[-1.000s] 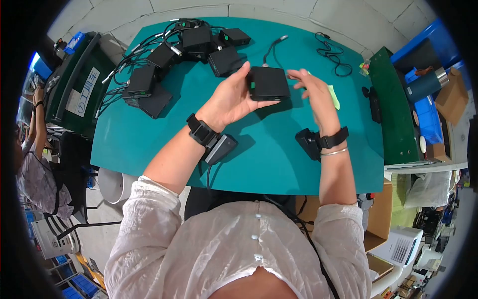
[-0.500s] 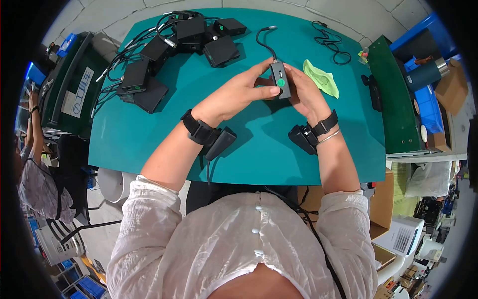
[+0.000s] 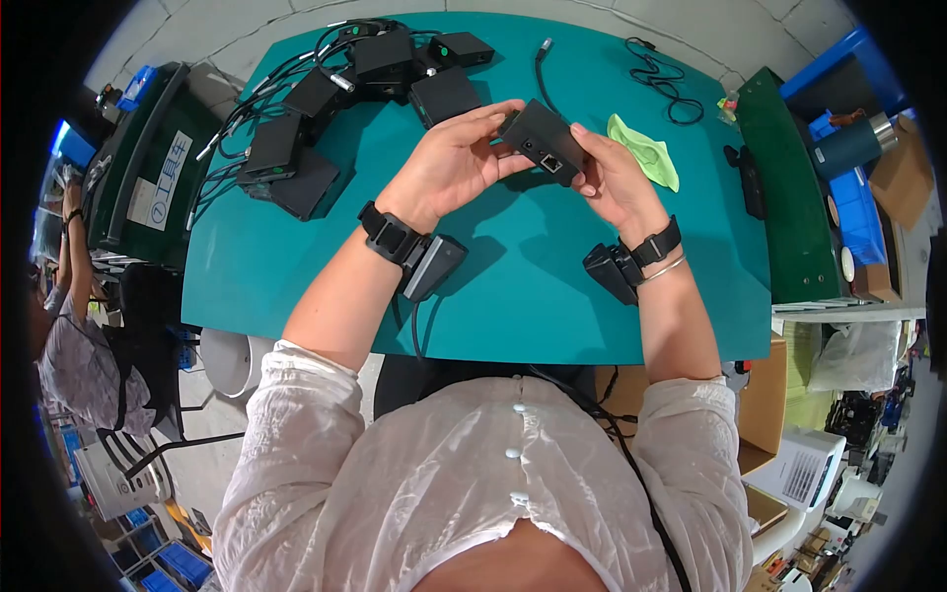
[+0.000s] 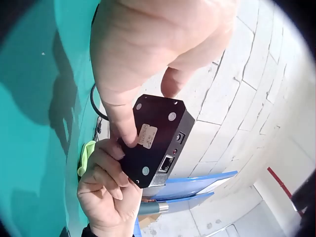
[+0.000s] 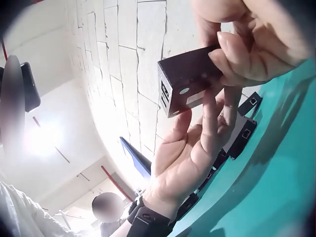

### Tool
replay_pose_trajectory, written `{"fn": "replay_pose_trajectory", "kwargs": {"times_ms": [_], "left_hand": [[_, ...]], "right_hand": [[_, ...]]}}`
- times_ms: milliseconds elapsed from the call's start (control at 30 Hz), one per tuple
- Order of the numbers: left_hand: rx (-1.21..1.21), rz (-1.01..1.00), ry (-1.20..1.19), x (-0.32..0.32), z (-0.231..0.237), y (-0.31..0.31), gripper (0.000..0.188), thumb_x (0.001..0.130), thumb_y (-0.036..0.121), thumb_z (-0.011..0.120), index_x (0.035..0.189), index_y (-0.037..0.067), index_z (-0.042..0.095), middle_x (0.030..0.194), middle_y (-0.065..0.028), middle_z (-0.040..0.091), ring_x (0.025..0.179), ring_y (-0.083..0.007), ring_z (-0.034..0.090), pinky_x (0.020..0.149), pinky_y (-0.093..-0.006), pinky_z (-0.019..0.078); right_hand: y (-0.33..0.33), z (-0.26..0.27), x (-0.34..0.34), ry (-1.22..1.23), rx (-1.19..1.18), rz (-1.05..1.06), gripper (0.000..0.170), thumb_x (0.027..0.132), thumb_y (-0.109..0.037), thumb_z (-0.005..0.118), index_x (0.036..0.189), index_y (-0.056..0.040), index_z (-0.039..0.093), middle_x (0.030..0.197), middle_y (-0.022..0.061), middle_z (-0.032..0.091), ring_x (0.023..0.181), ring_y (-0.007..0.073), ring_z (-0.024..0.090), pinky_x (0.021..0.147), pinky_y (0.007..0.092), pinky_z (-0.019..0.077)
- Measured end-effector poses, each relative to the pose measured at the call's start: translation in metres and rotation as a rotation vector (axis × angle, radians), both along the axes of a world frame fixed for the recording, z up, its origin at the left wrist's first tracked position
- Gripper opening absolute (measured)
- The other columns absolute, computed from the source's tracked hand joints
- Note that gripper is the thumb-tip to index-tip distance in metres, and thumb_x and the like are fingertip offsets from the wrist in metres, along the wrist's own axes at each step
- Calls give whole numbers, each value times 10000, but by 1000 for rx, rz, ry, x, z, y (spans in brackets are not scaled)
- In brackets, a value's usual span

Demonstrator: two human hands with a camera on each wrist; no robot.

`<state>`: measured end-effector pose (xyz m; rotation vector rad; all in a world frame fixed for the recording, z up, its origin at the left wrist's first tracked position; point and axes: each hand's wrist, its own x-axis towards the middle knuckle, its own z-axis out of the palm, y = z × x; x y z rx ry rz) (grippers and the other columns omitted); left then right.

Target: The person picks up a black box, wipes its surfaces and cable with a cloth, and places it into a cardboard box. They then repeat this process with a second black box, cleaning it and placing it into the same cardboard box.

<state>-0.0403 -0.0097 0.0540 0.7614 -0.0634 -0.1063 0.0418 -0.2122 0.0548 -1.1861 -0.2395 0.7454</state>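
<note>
Above the green table, both hands hold a small black box (image 3: 541,138), tilted so its edge with a network port and a round socket faces up in the head view. My left hand (image 3: 449,163) grips the box's left end between thumb and fingers. At the other end, my right hand (image 3: 619,183) pinches it with the thumb on top. A short black cable (image 3: 546,77) with a metal tip runs from the box's far side. In the left wrist view, a pale label (image 4: 147,136) and round spots show on the box's broad face, with left fingers across it.
Several similar black boxes (image 3: 383,54) with cables are piled at the table's back left. To the right lie a light green cloth (image 3: 646,156) and a loose black cable (image 3: 656,84). A dark green cabinet (image 3: 794,197) stands along the table's right edge.
The box lay flat on my left hand, with the right hand apart. It was then turned on edge between both hands, and now its port side has been rotated into view.
</note>
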Motion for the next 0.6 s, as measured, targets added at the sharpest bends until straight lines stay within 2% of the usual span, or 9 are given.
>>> {"fn": "replay_pose_trajectory", "kwargs": {"times_ms": [133, 233, 300, 333, 367, 433, 467, 500, 600], "left_hand": [[-61, -12, 17, 0, 0, -4, 336, 995, 155, 446, 1234, -77, 490, 1207, -143, 526, 1081, -262, 566, 931, -405, 523], [-169, -67, 25, -1, -3, -11, 463, 990, 243, 475, 1346, -43, 401, 1274, -158, 521, 1155, -257, 541, 981, -392, 474], [193, 64, -141, -9, 4, -25, 523, 948, 270, 572, 1348, -22, 405, 1279, -140, 522, 1185, -235, 516, 1034, -385, 420], [183, 76, -129, -7, -1, -25, 584, 907, 296, 637, 1345, -17, 409, 1276, -123, 525, 1186, -221, 511, 1054, -381, 395], [188, 74, -138, -7, -2, -23, 584, 907, 296, 637, 1345, -17, 409, 1276, -123, 525, 1186, -221, 511, 1054, -381, 395], [14, 46, -113, -6, -1, -18, 652, 881, 372, 648, 1350, -12, 407, 1308, -131, 512, 1222, -229, 490, 1069, -396, 386], [-69, 38, -109, -3, 0, -14, 717, 866, 417, 647, 1379, 1, 367, 1387, -151, 444, 1279, -259, 449, 1079, -418, 395], [-63, 41, -120, -3, 1, -13, 717, 866, 417, 647, 1379, 1, 367, 1387, -151, 444, 1279, -259, 449, 1079, -418, 395], [-347, -44, -220, -8, 5, -10, 838, 845, 453, 653, 1432, 7, 255, 1476, -172, 308, 1330, -345, 378, 1059, -429, 438]], "right_hand": [[2, 0, -1, 6, 16, -22, 277, 916, -326, 627, 873, -53, 619, 717, 3, 592, 539, 72, 510, 431, 181, 369], [4, -1, -3, -30, 8, -38, 285, 917, -322, 628, 928, -37, 637, 715, 3, 596, 536, 76, 515, 440, 187, 378], [6, -1, -6, -69, -21, -50, 304, 915, -315, 632, 1005, -25, 649, 701, -6, 592, 532, 73, 514, 446, 192, 384], [5, 0, -6, -115, -44, -43, 359, 941, -350, 585, 1071, -20, 638, 756, 0, 602, 558, 85, 521, 464, 205, 382], [4, 0, -6, -124, -39, -47, 359, 941, -350, 585, 1071, -20, 638, 756, 0, 602, 558, 85, 521, 464, 205, 382], [3, 1, -2, -78, 115, 5, 440, 975, -403, 500, 1133, -8, 613, 842, 22, 604, 622, 105, 538, 504, 221, 388], [1, 4, -1, -92, 107, 16, 506, 999, -434, 421, 1212, 1, 566, 982, 65, 618, 702, 134, 550, 559, 242, 397], [1, 6, 0, -103, 113, 21, 506, 999, -434, 421, 1212, 1, 566, 982, 65, 618, 702, 134, 550, 559, 242, 397], [1, 9, 3, -29, 265, -8, 502, 1012, -390, 401, 1294, 15, 492, 1174, 126, 609, 769, 163, 553, 624, 266, 419]]}}
